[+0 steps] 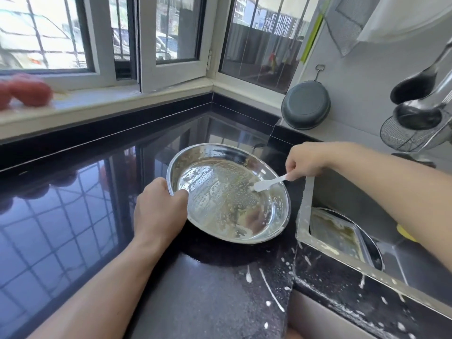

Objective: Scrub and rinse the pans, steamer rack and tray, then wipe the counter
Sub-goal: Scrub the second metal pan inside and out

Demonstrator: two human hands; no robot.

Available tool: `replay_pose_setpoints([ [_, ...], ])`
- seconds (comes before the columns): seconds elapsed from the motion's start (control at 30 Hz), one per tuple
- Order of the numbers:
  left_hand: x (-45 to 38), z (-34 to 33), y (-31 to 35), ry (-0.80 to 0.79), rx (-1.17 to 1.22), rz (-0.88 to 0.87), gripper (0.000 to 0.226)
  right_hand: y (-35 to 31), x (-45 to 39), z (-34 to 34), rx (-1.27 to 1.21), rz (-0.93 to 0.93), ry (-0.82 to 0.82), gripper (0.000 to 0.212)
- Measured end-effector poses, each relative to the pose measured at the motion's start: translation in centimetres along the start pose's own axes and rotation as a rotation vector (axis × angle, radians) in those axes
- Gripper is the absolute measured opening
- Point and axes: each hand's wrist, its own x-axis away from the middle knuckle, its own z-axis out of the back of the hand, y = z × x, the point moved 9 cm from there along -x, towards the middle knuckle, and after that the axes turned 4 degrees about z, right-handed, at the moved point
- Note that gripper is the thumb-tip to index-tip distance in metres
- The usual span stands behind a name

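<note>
The round steel pan (228, 192), filmed with residue, sits on the black counter (73, 216) left of the sink (342, 192). Its near-left rim is gripped by the left hand (159, 211); a white scraper (269, 183) is pinched by the right hand (308, 162). The tray (335, 233) in the sink remains dirty, the counter spattered; most work seems left.

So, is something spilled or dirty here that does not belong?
Yes. White batter-like streaks and drops lie on the dark counter in front of the round steel pan and along the sink rim. The pan itself is smeared with residue where the white scraper touches it.
</note>
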Motion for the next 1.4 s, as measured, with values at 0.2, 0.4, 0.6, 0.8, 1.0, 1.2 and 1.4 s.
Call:
replay_pose_setpoints([
  [0.2,0.0,0.0,0.0,0.008,-0.003,0.002,0.027,-2.7,-0.6,-0.2,0.244,0.089,-0.14,0.027],
  [0.4,-0.1,-0.1,0.0,0.004,0.002,-0.011,0.026,-5.3,-1.4,-0.7,0.288,0.197,-0.072,0.022],
  [0.6,-0.1,-0.1,0.0,0.008,0.003,-0.014,0.028,-4.8,-1.4,0.7,0.408,0.137,0.004,0.022],
  [0.8,0.1,0.0,0.1,0.008,0.015,-0.014,0.03,-6.9,-1.0,-1.2,0.256,0.239,-0.099,0.023],
  [1.0,-0.1,-0.1,-0.2,0.002,0.005,-0.003,0.027,-8.5,-1.2,-3.0,0.206,0.317,-0.122,0.025],
  [1.2,-0.2,-0.2,-0.2,-0.004,-0.004,-0.008,0.024,-8.3,-1.2,-2.7,0.174,0.318,-0.056,0.022],
  [1.4,-0.1,-0.1,-0.2,-0.003,-0.004,-0.008,0.026,-5.4,-1.5,-0.8,0.221,0.191,0.092,0.028],
])
